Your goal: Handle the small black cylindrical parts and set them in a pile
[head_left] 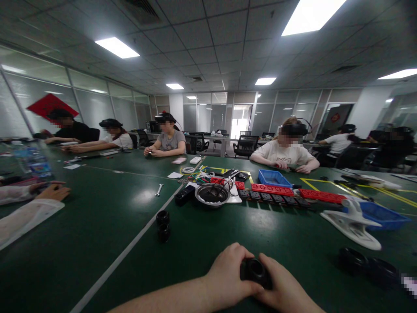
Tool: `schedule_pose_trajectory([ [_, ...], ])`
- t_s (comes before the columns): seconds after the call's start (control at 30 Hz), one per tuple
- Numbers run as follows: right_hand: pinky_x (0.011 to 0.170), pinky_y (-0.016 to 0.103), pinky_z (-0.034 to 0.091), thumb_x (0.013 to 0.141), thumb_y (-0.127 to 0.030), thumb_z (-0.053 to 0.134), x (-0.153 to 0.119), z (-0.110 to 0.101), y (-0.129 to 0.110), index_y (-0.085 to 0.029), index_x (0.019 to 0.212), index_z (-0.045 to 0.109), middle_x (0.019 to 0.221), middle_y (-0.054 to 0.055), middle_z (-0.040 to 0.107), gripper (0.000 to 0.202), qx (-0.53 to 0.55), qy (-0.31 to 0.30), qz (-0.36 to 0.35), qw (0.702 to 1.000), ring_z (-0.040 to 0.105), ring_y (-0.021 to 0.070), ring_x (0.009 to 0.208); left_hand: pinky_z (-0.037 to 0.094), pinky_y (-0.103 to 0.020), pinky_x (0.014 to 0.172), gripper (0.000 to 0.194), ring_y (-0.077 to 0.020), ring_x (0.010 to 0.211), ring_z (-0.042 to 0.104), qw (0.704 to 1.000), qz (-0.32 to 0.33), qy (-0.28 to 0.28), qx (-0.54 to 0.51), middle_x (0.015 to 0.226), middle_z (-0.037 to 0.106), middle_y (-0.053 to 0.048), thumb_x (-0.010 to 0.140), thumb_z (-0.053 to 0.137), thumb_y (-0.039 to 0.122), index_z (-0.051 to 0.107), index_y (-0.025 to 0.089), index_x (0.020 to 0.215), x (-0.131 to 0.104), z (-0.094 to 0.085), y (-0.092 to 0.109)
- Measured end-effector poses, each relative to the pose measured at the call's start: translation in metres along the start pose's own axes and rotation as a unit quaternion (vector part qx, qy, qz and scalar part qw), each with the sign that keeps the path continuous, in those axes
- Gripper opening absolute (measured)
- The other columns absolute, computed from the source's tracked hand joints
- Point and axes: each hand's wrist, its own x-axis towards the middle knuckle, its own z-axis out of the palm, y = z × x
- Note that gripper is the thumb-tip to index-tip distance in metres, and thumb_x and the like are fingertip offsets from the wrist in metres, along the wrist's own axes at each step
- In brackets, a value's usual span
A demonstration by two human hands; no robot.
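Observation:
Low in front of me, both my hands hold one black round hollow part (256,271) just over the green table (202,234). My left hand (228,273) grips it from the left with the fingers over the far side and the thumb in front. From the right, my right hand (282,281) closes on the same part; some of its fingers are hidden. Two similar black round parts (163,227) stand close together to the left. A pair of larger dark round parts (354,261) sits at the right, partly blurred.
Mid-table are a metal bowl (211,195), a black handheld device (184,195), a wrench (159,190), red strips (272,190), blue trays (275,178) and a white stand (353,226). A co-worker's sleeved arms (35,213) rest at left. Several people sit across the table.

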Motion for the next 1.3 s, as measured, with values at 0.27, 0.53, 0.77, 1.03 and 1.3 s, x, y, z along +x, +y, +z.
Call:
schedule_pose_trajectory([
  [0.27, 0.077, 0.033, 0.042, 0.060, -0.029, 0.066, -0.002, -0.003, 0.001, -0.019, 0.111, 0.050, 0.098, 0.009, 0.060, 0.055, 0.024, -0.006, -0.033, 0.999, 0.055, 0.0251, 0.088, 0.039, -0.026, 0.074, 0.045, -0.0183, 0.087, 0.048, 0.999, 0.045, -0.023, 0.020, 0.093, 0.050, 0.000, 0.059, 0.075, 0.032, 0.055, 0.022, 0.097, 0.001, -0.007, 0.001],
  [0.53, 0.075, 0.030, 0.041, 0.062, -0.021, 0.063, -0.002, -0.031, 0.004, -0.017, 0.097, 0.060, 0.094, 0.004, 0.059, 0.035, 0.165, -0.141, -0.038, 0.975, 0.054, 0.0220, 0.087, 0.040, -0.023, 0.069, 0.046, -0.0157, 0.083, 0.050, 0.994, 0.091, -0.056, -0.023, 0.094, 0.049, 0.001, 0.063, 0.073, 0.031, 0.054, 0.024, 0.103, 0.002, -0.011, -0.006],
  [0.77, 0.067, 0.028, 0.041, 0.058, -0.021, 0.061, 0.002, 0.001, 0.002, -0.017, 0.085, 0.054, 0.083, 0.005, 0.061, 0.028, 0.056, -0.013, -0.004, 0.998, 0.055, 0.0214, 0.076, 0.039, -0.026, 0.073, 0.044, -0.0178, 0.085, 0.049, 1.000, 0.005, 0.011, 0.006, 0.092, 0.051, 0.001, 0.057, 0.077, 0.032, 0.055, 0.022, 0.094, -0.002, 0.000, 0.003],
  [1.03, 0.081, 0.032, 0.039, 0.058, -0.022, 0.062, -0.002, -0.009, 0.000, -0.017, 0.111, 0.049, 0.102, 0.008, 0.058, 0.054, 0.087, -0.049, -0.032, 0.995, 0.053, 0.0241, 0.093, 0.038, -0.025, 0.073, 0.044, -0.0172, 0.086, 0.048, 0.999, 0.036, -0.012, 0.003, 0.093, 0.051, 0.001, 0.058, 0.076, 0.028, 0.055, 0.022, 0.096, 0.001, -0.005, 0.000],
  [1.3, 0.058, 0.022, 0.038, 0.061, -0.029, 0.065, 0.004, -0.015, 0.007, -0.016, 0.080, 0.055, 0.076, 0.000, 0.059, 0.025, 0.131, -0.105, -0.021, 0.986, 0.053, 0.0167, 0.071, 0.038, -0.023, 0.067, 0.044, -0.0160, 0.080, 0.049, 0.998, 0.037, -0.007, -0.041, 0.089, 0.051, 0.001, 0.055, 0.078, 0.032, 0.058, 0.021, 0.093, 0.001, -0.001, -0.004],
])
